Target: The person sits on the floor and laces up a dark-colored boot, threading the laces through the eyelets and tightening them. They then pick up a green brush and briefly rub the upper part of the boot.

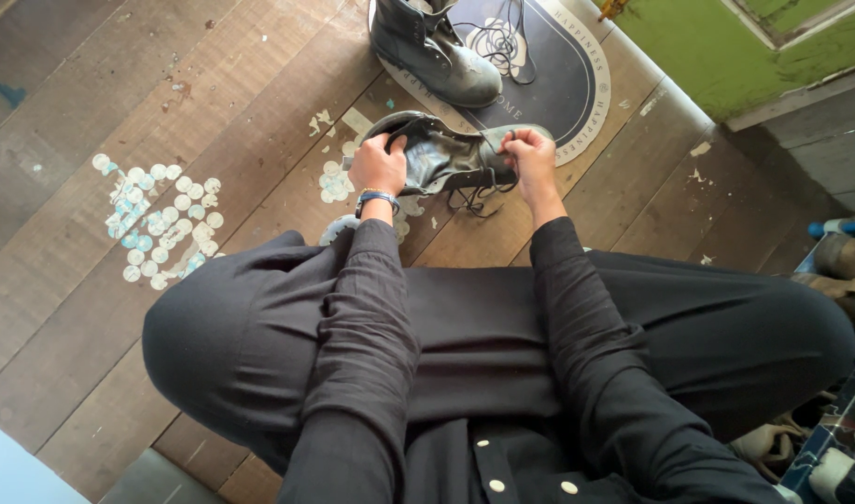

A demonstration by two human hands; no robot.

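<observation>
A worn dark grey boot (441,154) is gripped at both ends, lying on its side on the wooden floor (91,84) just ahead of the crossed legs. The left hand (378,163) is closed over the sole edge at one end, the right hand (530,154) is pinched on the upper at the other end. The fingertips are tucked behind the leather, so how deep the hold goes can't really be made out. Loose laces (471,198) are seen dangling under the boot between the two wrists, and a blue wristband (377,197) is worn just behind the left hand.

Just beyond the grip, a second boot (432,47) is stood upright on a dark oval doormat (558,84), with its top cut off by the frame edge. A tangle of lace (502,42) is laid on the mat beside it.

Off to the left of the grip, a patch of pale round stickers (157,219) is stuck to the scuffed, paint-flecked planks. Far right, a flaky green wall (726,47) is caught, plus some half-hidden stuff that can't be identified.
</observation>
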